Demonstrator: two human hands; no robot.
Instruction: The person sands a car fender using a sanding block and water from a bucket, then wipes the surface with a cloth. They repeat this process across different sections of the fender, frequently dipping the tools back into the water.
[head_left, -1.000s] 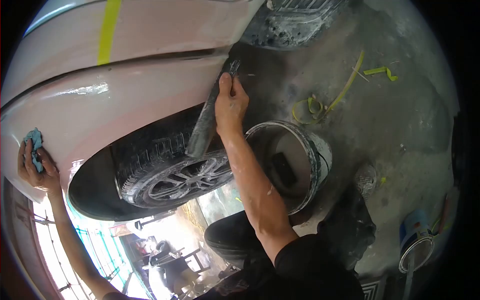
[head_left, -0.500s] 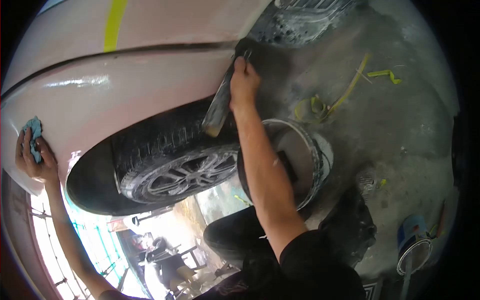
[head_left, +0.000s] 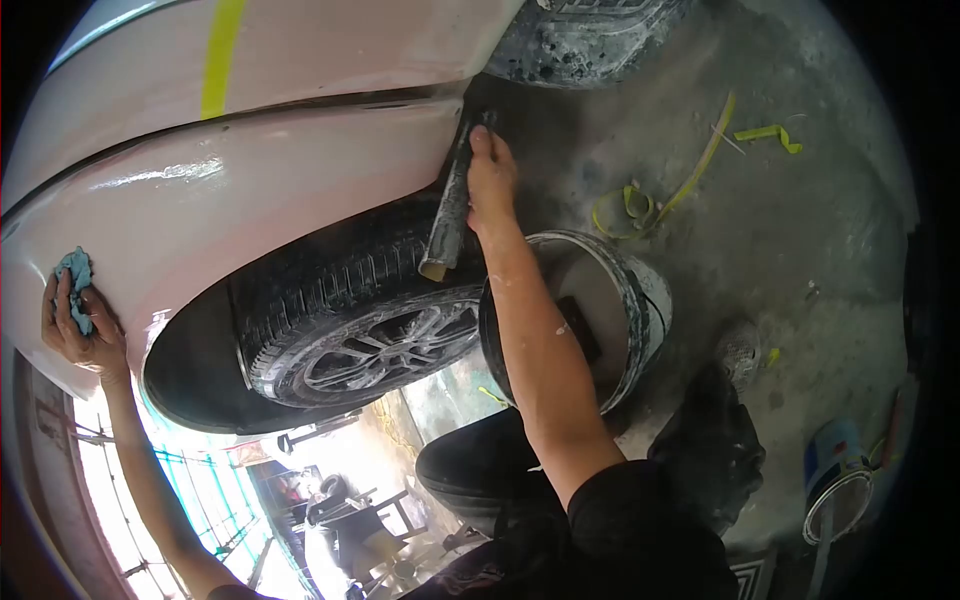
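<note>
My left hand [head_left: 85,325] is at the far left with its fingers closed over a crumpled light-blue cloth [head_left: 74,285], which is against the pale pinkish car panel [head_left: 270,185]. My right hand [head_left: 492,182] grips a long, narrow sanding block [head_left: 449,215], dark grey and dusted, with a brownish lower end. The block slants beside the panel's lower edge, its low end overlapping the black tyre [head_left: 330,275] in this view. My right forearm crosses in front of a bucket [head_left: 640,310] of greyish water, hiding part of it.
A strip of yellow-green tape [head_left: 221,60] runs down the upper panel. Loose tape [head_left: 700,170] lies on the wet grey floor. A dark bag-like item [head_left: 705,450] and a blue can [head_left: 838,470] are at the lower right. Beneath the wheel rim [head_left: 395,355] shows a bright background.
The view has shifted slightly. My right hand and the sanding block have moved a little down, away from the panel seam. My left hand stays on the panel with the cloth.
</note>
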